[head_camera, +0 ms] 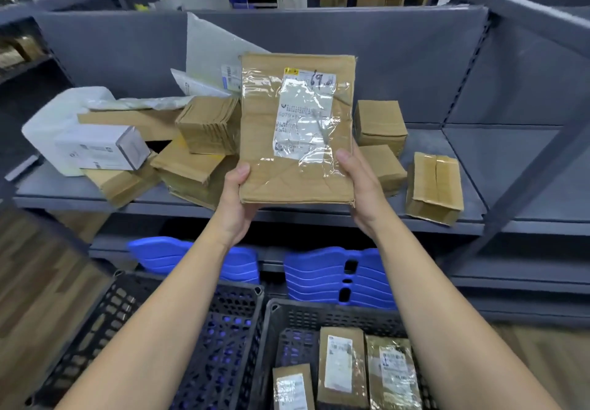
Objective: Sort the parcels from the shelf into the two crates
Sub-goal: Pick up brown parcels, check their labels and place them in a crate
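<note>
A flat brown cardboard parcel [271, 141] with a taped white label is held upright in front of the shelf [319, 216]. My left hand [236, 205] grips its lower left corner, thumb on the front. My right hand [360, 186] grips its lower right edge the same way. Below stand two dark perforated crates. In the left crate [223, 339] I see no parcels. The right crate [338, 317] holds three brown labelled parcels [341, 368]. Several more parcels lie on the shelf: brown boxes [207, 125], a white box [99, 148], and small cartons [434, 183] to the right.
Grey metal shelf uprights [523, 167] rise at the right. Blue plastic crates [338, 278] sit stacked on the lower shelf behind the dark crates. A white plastic mailer [210, 45] leans on the shelf's back panel. Wooden floor [41, 285] shows at the left.
</note>
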`<act>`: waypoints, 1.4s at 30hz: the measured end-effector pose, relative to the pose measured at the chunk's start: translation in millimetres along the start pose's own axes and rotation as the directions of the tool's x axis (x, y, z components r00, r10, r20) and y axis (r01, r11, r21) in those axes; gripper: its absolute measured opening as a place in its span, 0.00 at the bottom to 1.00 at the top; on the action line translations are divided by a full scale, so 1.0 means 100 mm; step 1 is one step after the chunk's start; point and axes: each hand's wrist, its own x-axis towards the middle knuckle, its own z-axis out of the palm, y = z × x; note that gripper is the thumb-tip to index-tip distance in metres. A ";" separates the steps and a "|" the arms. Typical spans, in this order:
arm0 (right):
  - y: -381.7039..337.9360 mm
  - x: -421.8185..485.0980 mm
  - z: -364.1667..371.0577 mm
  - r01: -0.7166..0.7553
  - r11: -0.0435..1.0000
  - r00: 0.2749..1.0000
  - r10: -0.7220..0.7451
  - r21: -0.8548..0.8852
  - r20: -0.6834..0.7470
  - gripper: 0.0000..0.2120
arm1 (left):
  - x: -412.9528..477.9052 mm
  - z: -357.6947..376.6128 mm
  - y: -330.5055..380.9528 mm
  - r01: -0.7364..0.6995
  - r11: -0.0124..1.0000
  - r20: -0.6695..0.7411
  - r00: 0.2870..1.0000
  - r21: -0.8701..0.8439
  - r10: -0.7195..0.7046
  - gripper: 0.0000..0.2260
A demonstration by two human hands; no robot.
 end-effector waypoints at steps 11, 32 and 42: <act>0.17 -0.64 -0.34 -0.091 0.993 0.991 0.098 -0.079 0.093 0.44 | -0.49 0.13 -0.18 -0.036 0.983 0.031 0.999 0.180 0.031 0.55; 0.98 -1.79 -0.62 -0.310 0.950 0.938 0.298 0.044 0.175 0.45 | -1.77 0.17 -0.88 0.209 0.950 -0.089 0.977 0.232 -0.193 0.38; 1.04 -1.95 -0.27 -0.305 0.950 0.952 0.302 0.060 0.053 0.43 | -1.63 -0.27 -0.98 0.222 0.939 0.099 0.962 0.263 -0.255 0.30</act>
